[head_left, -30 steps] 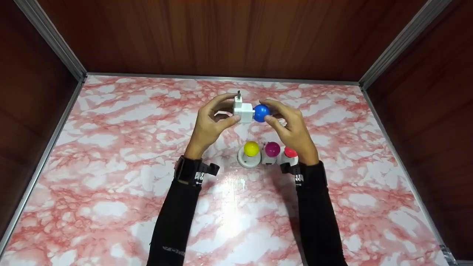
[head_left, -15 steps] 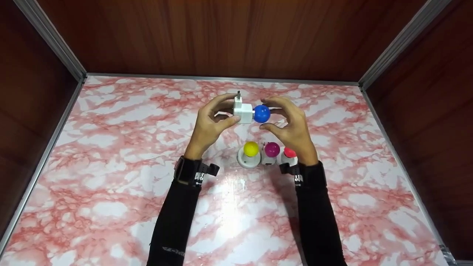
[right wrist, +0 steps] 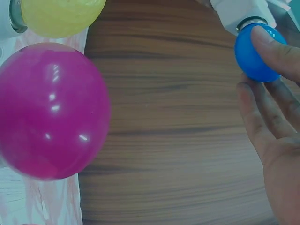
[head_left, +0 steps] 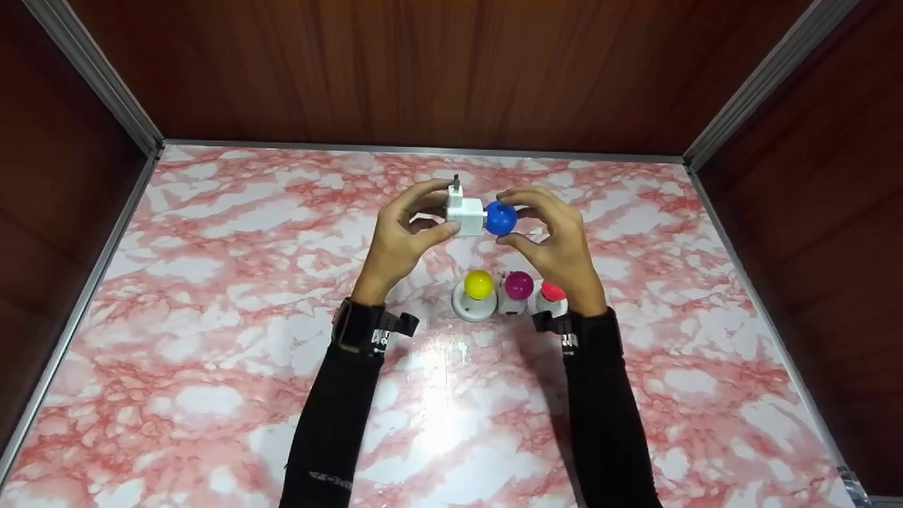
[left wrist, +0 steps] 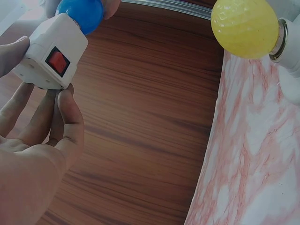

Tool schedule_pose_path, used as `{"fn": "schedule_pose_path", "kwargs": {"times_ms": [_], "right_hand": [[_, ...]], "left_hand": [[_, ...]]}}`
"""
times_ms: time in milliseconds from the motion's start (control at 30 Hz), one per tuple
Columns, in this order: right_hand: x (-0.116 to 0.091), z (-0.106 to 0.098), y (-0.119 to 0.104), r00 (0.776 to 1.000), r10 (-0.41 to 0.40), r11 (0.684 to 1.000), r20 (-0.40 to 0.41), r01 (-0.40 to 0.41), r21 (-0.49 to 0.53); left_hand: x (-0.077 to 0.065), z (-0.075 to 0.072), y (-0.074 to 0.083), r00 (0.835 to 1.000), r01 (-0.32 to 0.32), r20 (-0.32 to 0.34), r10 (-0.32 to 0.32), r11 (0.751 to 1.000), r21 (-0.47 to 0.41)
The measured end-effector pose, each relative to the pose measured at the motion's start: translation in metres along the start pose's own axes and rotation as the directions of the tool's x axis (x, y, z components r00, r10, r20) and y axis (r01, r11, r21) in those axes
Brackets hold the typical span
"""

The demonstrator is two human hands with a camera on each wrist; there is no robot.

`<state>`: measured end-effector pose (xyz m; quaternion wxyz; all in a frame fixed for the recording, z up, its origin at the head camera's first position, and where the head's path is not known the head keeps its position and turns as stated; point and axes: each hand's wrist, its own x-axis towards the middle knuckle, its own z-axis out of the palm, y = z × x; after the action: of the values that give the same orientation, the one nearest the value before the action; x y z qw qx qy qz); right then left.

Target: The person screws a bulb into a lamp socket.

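My left hand (head_left: 402, 229) grips a white plug-in lamp socket (head_left: 465, 216) between thumb and fingers, its plug prongs pointing away from me. A red rocker switch (left wrist: 57, 61) shows on the socket's side in the left wrist view. The round blue bulb (head_left: 500, 219) sits at the socket's right end, with a little of its metal base (right wrist: 253, 22) visible between them. My right hand (head_left: 557, 229) pinches this bulb, the thumb on its near side and a fingertip on its far side. Both hands hold the pair above the table.
Nearer me stand a yellow bulb (head_left: 479, 284), a magenta bulb (head_left: 519, 285) and a red bulb (head_left: 552, 291) in white holders, the red one partly behind my right wrist. Wood-grain panels (head_left: 423, 70) enclose the marbled table (head_left: 211, 398).
My right thumb and fingers spread off the blue bulb half a second ago and now touch it again, farther round its sides. My left hand and the socket stay nearly still.
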<state>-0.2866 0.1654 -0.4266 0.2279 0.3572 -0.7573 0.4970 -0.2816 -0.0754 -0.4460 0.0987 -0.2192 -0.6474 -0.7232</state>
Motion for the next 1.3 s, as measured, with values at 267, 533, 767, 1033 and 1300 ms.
{"fn": "schedule_pose_path", "kwargs": {"times_ms": [267, 533, 767, 1033, 1300], "right_hand": [[-0.0011, -0.0006, 0.0007, 1.0, 0.0, 1.0, 0.009, 0.0, 0.0], [-0.0016, -0.0009, 0.0, 1.0, 0.026, 0.999, 0.017, -0.026, -0.02], [-0.0019, -0.001, 0.0004, 0.999, 0.045, 0.999, 0.029, -0.045, -0.022], [-0.0026, -0.0039, -0.0007, 0.995, 0.071, 0.996, 0.066, -0.068, -0.048], [-0.0034, -0.0045, -0.001, 0.992, 0.089, 0.994, 0.093, -0.082, -0.069]], "left_hand": [[-0.0003, 0.0005, 0.0015, 1.0, 0.002, -0.005, -0.002, 1.0, -0.003], [0.0002, 0.0009, 0.0001, 1.0, -0.001, -0.013, 0.001, 1.0, -0.007], [0.0006, 0.0007, -0.0004, 1.0, -0.016, -0.008, 0.016, 1.0, -0.009], [0.0006, 0.0023, 0.0005, 1.0, -0.009, -0.008, 0.009, 1.0, 0.014], [0.0002, 0.0029, 0.0021, 1.0, 0.013, -0.016, -0.012, 1.0, 0.027]]}}
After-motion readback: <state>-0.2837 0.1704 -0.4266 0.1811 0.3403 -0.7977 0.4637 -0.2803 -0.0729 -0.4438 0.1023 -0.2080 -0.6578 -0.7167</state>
